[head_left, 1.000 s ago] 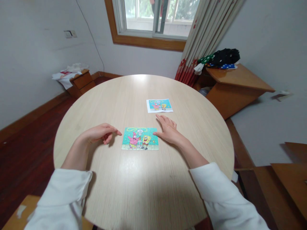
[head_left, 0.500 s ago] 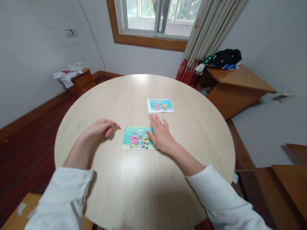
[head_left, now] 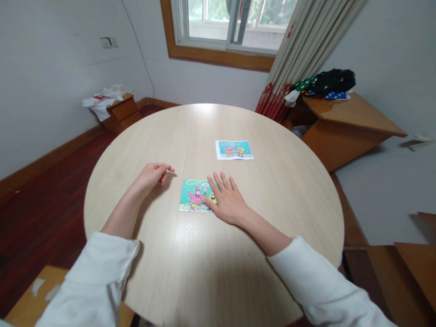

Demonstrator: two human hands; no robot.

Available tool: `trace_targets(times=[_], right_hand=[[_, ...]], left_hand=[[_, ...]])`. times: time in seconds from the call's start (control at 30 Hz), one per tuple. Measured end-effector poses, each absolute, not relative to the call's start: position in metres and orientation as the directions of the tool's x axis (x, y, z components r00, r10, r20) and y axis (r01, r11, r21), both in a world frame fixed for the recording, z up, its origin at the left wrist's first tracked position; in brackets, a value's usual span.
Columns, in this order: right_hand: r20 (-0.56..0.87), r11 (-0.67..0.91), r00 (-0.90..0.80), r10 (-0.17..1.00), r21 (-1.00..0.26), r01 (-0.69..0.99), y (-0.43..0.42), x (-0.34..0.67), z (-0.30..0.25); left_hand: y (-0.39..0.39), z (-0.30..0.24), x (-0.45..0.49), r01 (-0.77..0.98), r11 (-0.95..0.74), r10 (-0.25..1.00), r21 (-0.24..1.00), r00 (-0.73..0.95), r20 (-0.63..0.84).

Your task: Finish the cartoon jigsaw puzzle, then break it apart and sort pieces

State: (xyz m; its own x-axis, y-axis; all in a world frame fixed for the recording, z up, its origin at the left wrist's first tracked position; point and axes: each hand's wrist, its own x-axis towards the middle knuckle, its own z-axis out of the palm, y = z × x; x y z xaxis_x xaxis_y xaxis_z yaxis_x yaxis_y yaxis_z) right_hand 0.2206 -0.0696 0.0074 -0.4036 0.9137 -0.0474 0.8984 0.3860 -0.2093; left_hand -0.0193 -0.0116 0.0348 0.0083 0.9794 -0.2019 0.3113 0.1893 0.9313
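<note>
Half the puzzle [head_left: 193, 200] lies under the open, flat right hand [head_left: 229, 203], apparently pinning it to the table [head_left: 204, 272], while the loosely curled, empty left hand [head_left: 152, 175] rests near its left edge.

One view only, worn on the head, above the near rim of the round table [head_left: 272, 190]. Faces forward across the table and tilts down onto it. Sits close: takes in nearly the whole tabletop, near rim to far rim, with the left hand [head_left: 152, 174] and the right hand [head_left: 229, 205] over its middle. Reaches past the far rim to the window [head_left: 231, 22] and the walls [head_left: 51, 91] either side of the table.
</note>
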Motion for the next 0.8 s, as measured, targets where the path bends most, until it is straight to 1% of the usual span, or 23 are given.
trace_targets(times=[0.1,0.17,0.27,0.33,0.37,0.43,0.5,0.6,0.7,0.8], right_hand=[[-0.05,0.388,-0.406,0.912,-0.21,0.897,-0.067,0.22,0.006],[-0.056,0.388,-0.407,0.912,-0.21,0.898,-0.065,0.221,0.006],[-0.064,0.384,-0.403,0.913,-0.204,0.901,-0.061,0.223,0.006],[-0.061,0.382,-0.4,0.914,-0.199,0.902,-0.058,0.224,0.006],[-0.057,0.383,-0.4,0.915,-0.196,0.903,-0.057,0.224,0.006],[-0.049,0.386,-0.401,0.915,-0.19,0.903,-0.055,0.225,0.005],[-0.038,0.39,-0.403,0.914,-0.182,0.902,-0.053,0.225,0.005],[-0.02,0.395,-0.403,0.915,-0.168,0.903,-0.052,0.225,0.005],[-0.021,0.392,-0.4,0.916,-0.153,0.907,-0.052,0.225,0.005],[-0.041,0.387,-0.396,0.917,-0.145,0.911,-0.05,0.225,0.006]], left_hand=[[-0.01,0.032,-0.014,0.314,0.181,0.984,0.932,-0.053,-0.173],[-0.008,0.028,-0.012,0.343,0.157,0.985,0.926,-0.119,-0.123],[-0.008,0.019,-0.007,0.486,0.078,0.985,0.871,-0.17,0.006],[-0.012,0.014,0.001,0.627,-0.046,0.983,0.778,-0.108,0.146],[-0.015,0.012,0.006,0.689,-0.13,0.975,0.713,-0.042,0.218],[-0.024,0.007,0.02,0.761,-0.278,0.951,0.586,0.133,0.279],[-0.033,0.003,0.034,0.808,-0.359,0.93,0.468,0.266,0.253],[-0.045,-0.002,0.051,0.862,-0.416,0.909,0.288,0.391,0.144],[-0.05,-0.005,0.059,0.891,-0.421,0.907,0.17,0.418,0.055],[-0.051,-0.005,0.062,0.908,-0.405,0.914,0.108,0.402,0.047]])
